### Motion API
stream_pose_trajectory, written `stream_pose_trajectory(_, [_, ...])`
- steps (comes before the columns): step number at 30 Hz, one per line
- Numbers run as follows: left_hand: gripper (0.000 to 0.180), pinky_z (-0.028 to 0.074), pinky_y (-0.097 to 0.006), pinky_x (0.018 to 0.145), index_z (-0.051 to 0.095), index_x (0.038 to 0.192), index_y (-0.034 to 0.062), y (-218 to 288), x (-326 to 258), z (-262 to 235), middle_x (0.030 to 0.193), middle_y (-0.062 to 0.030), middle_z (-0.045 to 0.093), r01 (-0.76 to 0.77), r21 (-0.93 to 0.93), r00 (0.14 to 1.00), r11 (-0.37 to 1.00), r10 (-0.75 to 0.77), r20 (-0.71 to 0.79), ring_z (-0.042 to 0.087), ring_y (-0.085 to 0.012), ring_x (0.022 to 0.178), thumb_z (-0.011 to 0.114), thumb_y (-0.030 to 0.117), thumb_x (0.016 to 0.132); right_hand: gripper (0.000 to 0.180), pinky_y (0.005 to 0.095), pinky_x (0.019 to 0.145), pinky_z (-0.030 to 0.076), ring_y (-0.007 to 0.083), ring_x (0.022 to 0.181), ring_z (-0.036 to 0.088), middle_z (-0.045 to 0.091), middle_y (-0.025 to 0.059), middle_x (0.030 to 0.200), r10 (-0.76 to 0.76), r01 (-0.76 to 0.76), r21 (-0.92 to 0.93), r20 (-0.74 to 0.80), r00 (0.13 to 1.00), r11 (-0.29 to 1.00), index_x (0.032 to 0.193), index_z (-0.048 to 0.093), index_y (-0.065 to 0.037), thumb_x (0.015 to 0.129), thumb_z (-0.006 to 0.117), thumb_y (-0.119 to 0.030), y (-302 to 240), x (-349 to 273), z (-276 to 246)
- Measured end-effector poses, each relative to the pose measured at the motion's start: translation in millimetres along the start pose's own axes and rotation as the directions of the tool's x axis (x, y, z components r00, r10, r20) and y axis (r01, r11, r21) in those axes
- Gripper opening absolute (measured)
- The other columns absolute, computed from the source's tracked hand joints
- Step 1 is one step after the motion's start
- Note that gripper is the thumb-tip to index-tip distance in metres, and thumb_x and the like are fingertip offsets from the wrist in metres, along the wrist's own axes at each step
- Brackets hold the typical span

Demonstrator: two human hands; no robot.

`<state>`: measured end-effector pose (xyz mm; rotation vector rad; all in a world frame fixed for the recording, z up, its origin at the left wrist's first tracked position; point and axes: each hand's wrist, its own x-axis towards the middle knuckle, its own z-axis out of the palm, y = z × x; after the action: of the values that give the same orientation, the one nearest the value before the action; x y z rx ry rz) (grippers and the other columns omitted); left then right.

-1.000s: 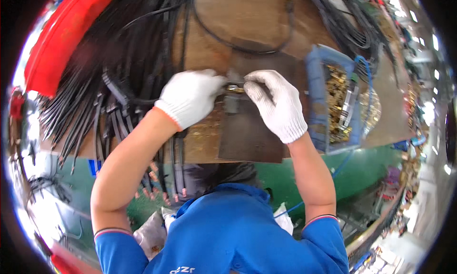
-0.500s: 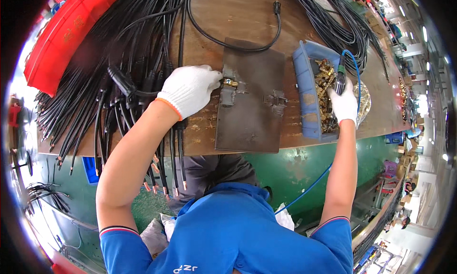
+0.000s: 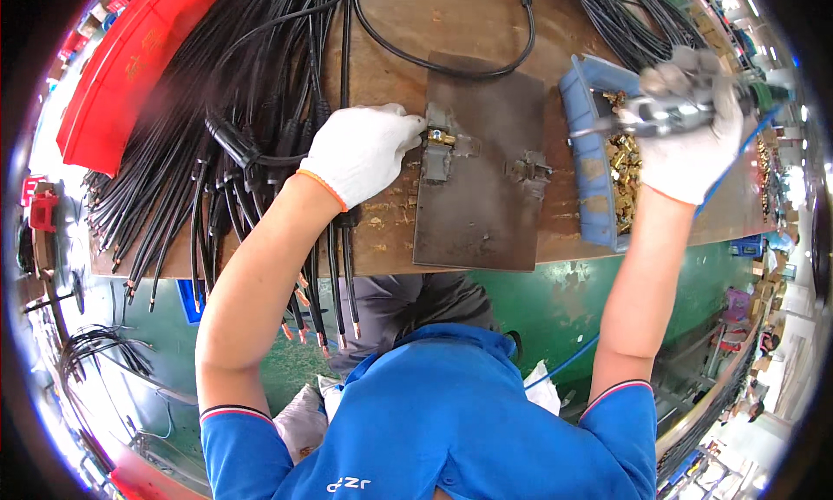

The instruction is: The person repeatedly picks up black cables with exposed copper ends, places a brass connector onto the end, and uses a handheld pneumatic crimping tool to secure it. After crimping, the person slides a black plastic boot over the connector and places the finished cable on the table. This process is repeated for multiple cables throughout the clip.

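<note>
A small brass fitting is seated on a grey patch near the left edge of the dark metal plate, upper half. It is met at its left end by the fingertips of the gloved left hand, placed just left of the plate; the fingers are bent close together, but what is pinched between them is hidden, so it cannot be told. To the plate's right, a power screwdriver, blurred, is gripped in the curled fingers of the gloved right hand, its slim bit pointed toward the plate. Beneath the bit, also right of the plate, brass pieces are held in a blue bin. Left of the plate, black cables are heaped.
</note>
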<state>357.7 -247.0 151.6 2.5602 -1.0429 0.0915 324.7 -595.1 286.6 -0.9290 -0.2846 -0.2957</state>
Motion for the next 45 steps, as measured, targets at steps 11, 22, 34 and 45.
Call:
stream_pose_trajectory(11, [0.022, 0.058, -0.049, 0.077, 0.078, 0.116, 0.0099, 3, 2, -2, 0.095, -0.0159, 0.072, 0.001, -0.055, 1.000, 0.998, -0.001, -0.004, 0.072, -0.0402, 0.088, 0.068, 0.020, 0.099, 0.030, 0.0422, 0.068, 0.062, 0.0260, 0.079, 0.072, 0.074, 0.0189, 0.102, 0.049, -0.049, -0.080, 0.001, 0.999, 0.996, 0.122, 0.064, -0.007, 0.092, 0.069, -0.005, 143, -14, 55])
stream_pose_trajectory(22, [0.023, 0.059, -0.051, 0.079, 0.078, 0.117, 0.0118, 1, 3, -1, 0.098, -0.0178, 0.074, 0.012, -0.051, 1.000, 0.999, -0.011, 0.015, 0.073, -0.0410, 0.090, 0.067, 0.019, 0.098, 0.033, 0.0407, 0.073, 0.062, 0.0234, 0.082, 0.072, 0.074, 0.0172, 0.107, 0.264, -0.183, -0.215, 0.450, 0.853, 0.959, 0.122, 0.063, -0.006, 0.090, 0.070, -0.007, 142, 7, 50])
stream_pose_trajectory(34, [0.024, 0.060, -0.049, 0.081, 0.079, 0.115, 0.0118, 7, 4, -4, 0.105, -0.0188, 0.075, 0.045, -0.051, 0.999, 0.998, -0.045, 0.016, 0.074, -0.0416, 0.091, 0.068, 0.012, 0.094, 0.035, 0.0310, 0.078, 0.057, 0.0160, 0.089, 0.071, 0.072, 0.0056, 0.100, 0.249, -0.244, -0.057, 0.305, 0.919, 0.968, 0.109, 0.067, -0.004, 0.079, 0.081, 0.009, 171, -4, 62])
stream_pose_trajectory(45, [0.028, 0.060, -0.048, 0.083, 0.079, 0.120, 0.0123, 7, 3, -3, 0.111, -0.0181, 0.075, 0.059, -0.016, 0.996, 0.998, -0.058, 0.068, 0.074, -0.0407, 0.095, 0.069, 0.013, 0.094, 0.031, 0.0317, 0.081, 0.058, 0.0155, 0.090, 0.070, 0.069, 0.0043, 0.098, 0.148, -0.104, -0.201, 0.220, 0.964, 0.974, 0.106, 0.066, -0.003, 0.081, 0.080, 0.009, 175, -14, 66])
